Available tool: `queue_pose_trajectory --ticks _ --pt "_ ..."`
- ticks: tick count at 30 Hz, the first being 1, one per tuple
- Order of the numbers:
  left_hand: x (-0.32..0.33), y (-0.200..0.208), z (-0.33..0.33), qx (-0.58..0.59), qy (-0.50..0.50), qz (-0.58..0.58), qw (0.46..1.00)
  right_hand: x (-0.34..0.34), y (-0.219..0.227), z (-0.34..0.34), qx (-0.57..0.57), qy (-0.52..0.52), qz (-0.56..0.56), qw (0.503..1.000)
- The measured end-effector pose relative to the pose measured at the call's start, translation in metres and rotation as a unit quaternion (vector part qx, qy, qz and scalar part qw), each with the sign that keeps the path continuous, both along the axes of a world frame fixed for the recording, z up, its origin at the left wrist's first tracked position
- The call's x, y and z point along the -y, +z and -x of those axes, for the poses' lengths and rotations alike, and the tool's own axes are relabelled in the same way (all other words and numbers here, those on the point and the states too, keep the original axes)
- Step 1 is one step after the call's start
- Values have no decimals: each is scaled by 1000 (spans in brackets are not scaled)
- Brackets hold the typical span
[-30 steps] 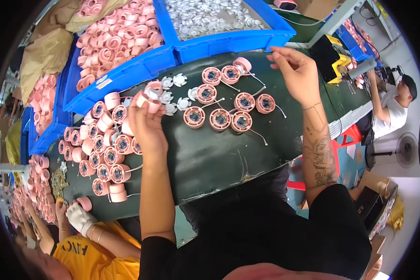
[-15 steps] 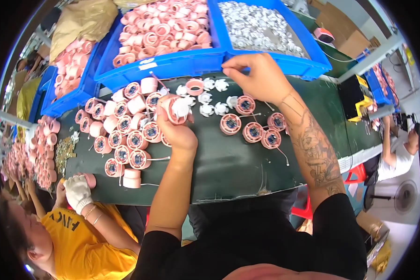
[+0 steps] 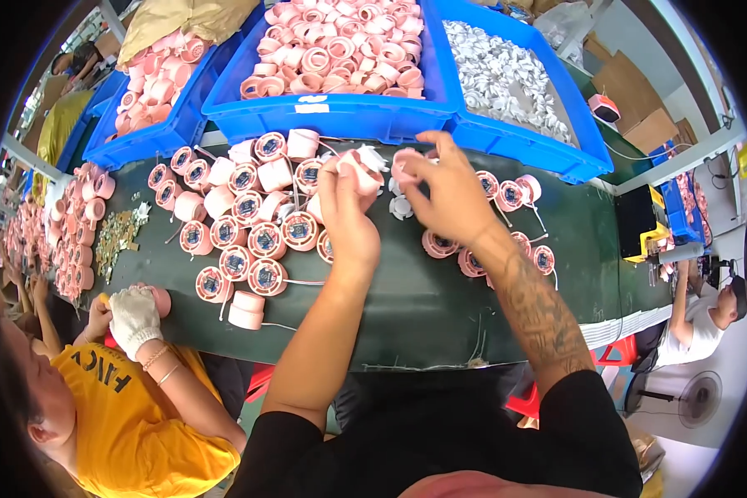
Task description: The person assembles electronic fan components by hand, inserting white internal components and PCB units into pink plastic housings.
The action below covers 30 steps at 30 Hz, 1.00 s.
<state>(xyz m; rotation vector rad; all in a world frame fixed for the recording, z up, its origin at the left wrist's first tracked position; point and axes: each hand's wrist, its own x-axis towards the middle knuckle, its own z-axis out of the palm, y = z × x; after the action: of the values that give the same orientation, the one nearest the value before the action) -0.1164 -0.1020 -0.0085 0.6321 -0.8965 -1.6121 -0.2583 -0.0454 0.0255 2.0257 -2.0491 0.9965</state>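
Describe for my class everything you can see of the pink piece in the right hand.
The pink piece is pale, small and rounded, seemingly ring-like, with a smooth surface that looks like plastic. The thumb and fingers of the right hand grip it, apparently above the green table. It sits just right of the left hand, seemingly not touching what that holds. Fingers cover part of it; finer details are unclear.

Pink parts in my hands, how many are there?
2: a pink part in your left hand, and a pink ring in your right hand. Your fingers might hide more.
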Motion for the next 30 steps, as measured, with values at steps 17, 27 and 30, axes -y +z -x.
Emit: queue_pose_trajectory --ticks 17,27,30 --pt "-33 -10 11 -62 -265 -86 958 -75 -14 1 250 -22 70 965" --pt "-23 -2 3 -129 -319 -76 936 -90 -11 12 605 97 101 783" --pt "-23 3 5 -148 -310 -69 937 -87 -16 11 615 101 134 770"
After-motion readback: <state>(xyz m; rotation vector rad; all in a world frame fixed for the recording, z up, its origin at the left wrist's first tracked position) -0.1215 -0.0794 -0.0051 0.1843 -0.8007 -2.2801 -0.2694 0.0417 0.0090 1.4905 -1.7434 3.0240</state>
